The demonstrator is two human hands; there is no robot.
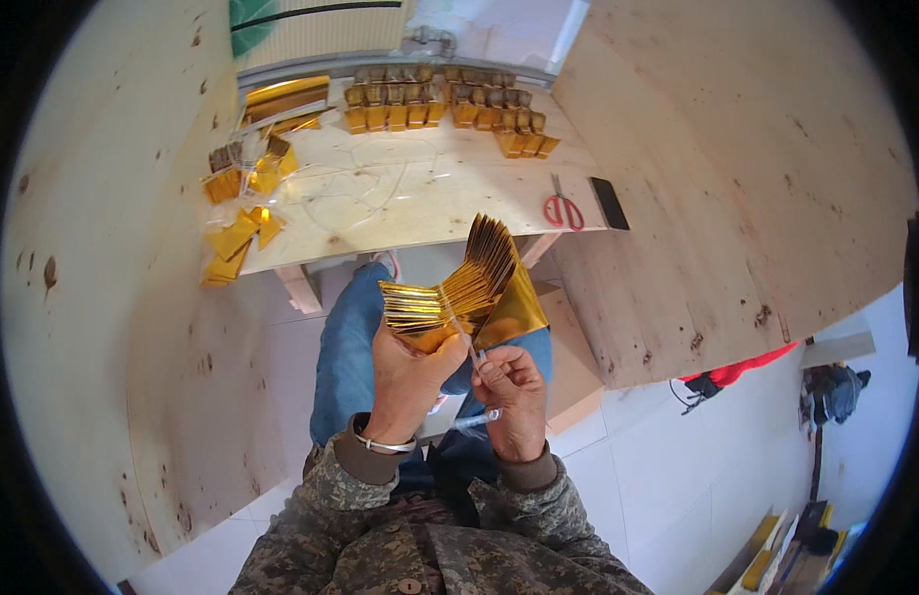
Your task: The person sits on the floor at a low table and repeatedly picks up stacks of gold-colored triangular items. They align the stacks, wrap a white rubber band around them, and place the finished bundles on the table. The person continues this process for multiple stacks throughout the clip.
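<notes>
Above my lap, my left hand [408, 372] is closed around a thick stack of folded gold foil paper [484, 263], its many layers fanned out at the top and to the left. A thin translucent strip [453, 315] crosses the stack's middle. My right hand [516, 392], close beside the left, pinches the strip's lower part between thumb and fingers. Another clear piece of it [474, 420] sticks out under the right hand. Whether the strip runs behind the stack is hidden.
A wooden table [380, 218] ahead bears rows of gold foil bundles [395, 109], flat gold sheets [286, 96], loose gold pieces [231, 246], red-handled scissors [563, 208] and a black phone [609, 203]. Plywood panels [717, 198] rise on both sides. A cardboard box [574, 367] stands by my right leg.
</notes>
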